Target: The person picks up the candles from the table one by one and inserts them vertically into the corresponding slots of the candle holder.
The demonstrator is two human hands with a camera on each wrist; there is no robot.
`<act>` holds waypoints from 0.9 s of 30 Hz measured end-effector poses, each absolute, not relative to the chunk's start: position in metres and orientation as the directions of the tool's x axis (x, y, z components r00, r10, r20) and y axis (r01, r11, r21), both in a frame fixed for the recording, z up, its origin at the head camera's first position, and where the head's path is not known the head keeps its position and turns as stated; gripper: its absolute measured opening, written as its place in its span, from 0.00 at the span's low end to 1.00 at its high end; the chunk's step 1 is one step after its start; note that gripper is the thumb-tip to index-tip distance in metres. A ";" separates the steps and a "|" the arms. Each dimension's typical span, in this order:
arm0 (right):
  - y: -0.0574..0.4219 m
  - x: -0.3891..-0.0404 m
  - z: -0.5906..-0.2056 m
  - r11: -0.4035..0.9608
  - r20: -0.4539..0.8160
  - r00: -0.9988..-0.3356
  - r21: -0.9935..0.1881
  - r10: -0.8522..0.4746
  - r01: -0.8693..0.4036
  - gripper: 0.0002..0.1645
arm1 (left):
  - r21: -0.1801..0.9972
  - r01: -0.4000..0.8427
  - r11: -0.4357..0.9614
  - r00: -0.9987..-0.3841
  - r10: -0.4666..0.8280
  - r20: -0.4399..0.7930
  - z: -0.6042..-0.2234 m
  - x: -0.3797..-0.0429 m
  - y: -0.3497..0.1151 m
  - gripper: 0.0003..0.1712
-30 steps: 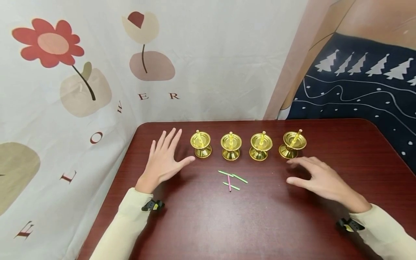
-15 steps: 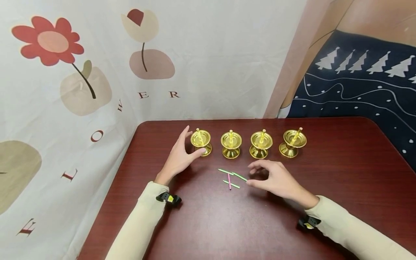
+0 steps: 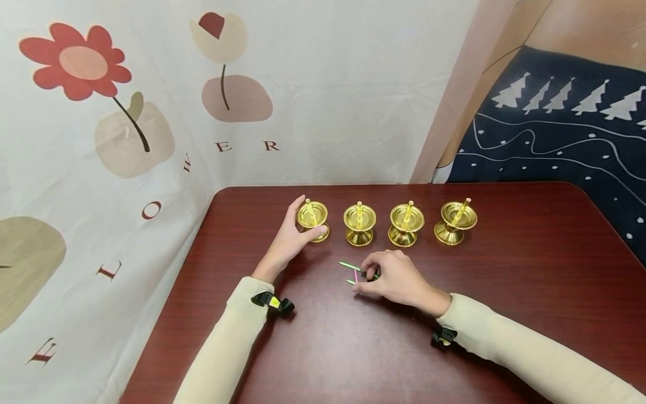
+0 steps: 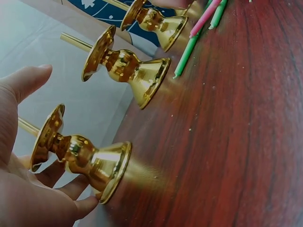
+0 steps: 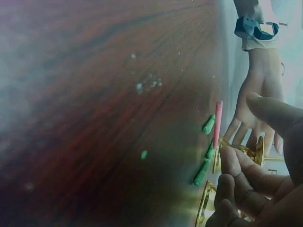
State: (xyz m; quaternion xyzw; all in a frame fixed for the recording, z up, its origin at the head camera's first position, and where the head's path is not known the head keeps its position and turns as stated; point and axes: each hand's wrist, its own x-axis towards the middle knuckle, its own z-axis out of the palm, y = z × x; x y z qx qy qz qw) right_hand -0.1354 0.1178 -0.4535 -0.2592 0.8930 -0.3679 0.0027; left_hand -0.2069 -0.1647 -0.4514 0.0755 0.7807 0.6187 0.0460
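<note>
My left hand [image 3: 286, 244] is beside the leftmost gold candle holder [image 3: 319, 220]. In the left wrist view its fingers reach behind the holder [image 4: 78, 153], while the thumb stands apart from it. Over several thin candles lying on the table is my right hand [image 3: 396, 278], thumb and fingers spread apart. The pink candle [image 5: 218, 124] lies across green ones [image 5: 202, 173] between the thumb and fingertips, which do not close on it. The right hand partly covers the green candles [image 3: 349, 266] in the head view.
To the right stand more gold holders, the second [image 3: 360, 237], third [image 3: 402, 238] and fourth [image 3: 448, 233], in a row, each with an upright yellowish stick. Behind the reddish-brown table [image 3: 323, 359] hangs a white flower-printed cloth [image 3: 343, 123].
My left hand has moved right, up to the leftmost holder. The right hand has swept left from near the rightmost holder to the candles. The holders have stayed in place.
</note>
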 end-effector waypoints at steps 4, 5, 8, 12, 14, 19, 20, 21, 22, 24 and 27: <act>0.114 -0.137 -0.455 0.637 0.127 -0.878 -0.642 -0.461 -0.427 0.22 | 0.979 0.046 0.200 -0.987 0.163 0.013 -0.454 -0.208 -0.163 0.62; 0.113 -0.137 -0.456 0.645 0.116 -0.881 -0.639 -0.458 -0.419 0.22 | 0.979 0.043 0.198 -0.987 0.162 0.011 -0.455 -0.208 -0.163 0.62; 0.111 -0.137 -0.458 0.655 0.106 -0.882 -0.630 -0.459 -0.417 0.21 | 0.981 0.039 0.192 -0.987 0.162 0.008 -0.457 -0.209 -0.163 0.61; 0.110 -0.137 -0.460 0.635 0.138 -0.870 -0.631 -0.474 -0.446 0.18 | 0.984 0.037 0.176 -0.987 0.162 0.008 -0.458 -0.210 -0.163 0.62; 0.111 -0.138 -0.465 0.614 0.177 -0.854 -0.626 -0.489 -0.481 0.16 | 0.985 0.036 0.171 -0.987 0.163 0.008 -0.458 -0.210 -0.162 0.61; 0.111 -0.138 -0.466 0.589 0.210 -0.833 -0.619 -0.512 -0.519 0.12 | 0.987 0.037 0.159 -0.986 0.166 0.010 -0.459 -0.210 -0.162 0.61; 0.111 -0.138 -0.465 0.591 0.206 -0.833 -0.619 -0.513 -0.517 0.11 | 0.987 0.037 0.155 -0.986 0.167 0.011 -0.459 -0.210 -0.162 0.61; 0.110 -0.137 -0.461 0.598 0.187 -0.840 -0.624 -0.510 -0.502 0.11 | 0.988 0.038 0.152 -0.986 0.167 0.012 -0.459 -0.210 -0.162 0.61; 0.110 -0.137 -0.460 0.602 0.179 -0.841 -0.624 -0.510 -0.498 0.10 | 0.988 0.038 0.148 -0.986 0.167 0.012 -0.459 -0.210 -0.162 0.61; 0.109 -0.137 -0.460 0.611 0.167 -0.847 -0.624 -0.505 -0.488 0.08 | 0.989 0.037 0.142 -0.986 0.165 0.013 -0.459 -0.210 -0.162 0.61; 0.108 -0.137 -0.460 0.604 0.189 -0.843 -0.621 -0.503 -0.499 0.07 | 0.990 0.035 0.138 -0.987 0.163 0.012 -0.459 -0.210 -0.162 0.61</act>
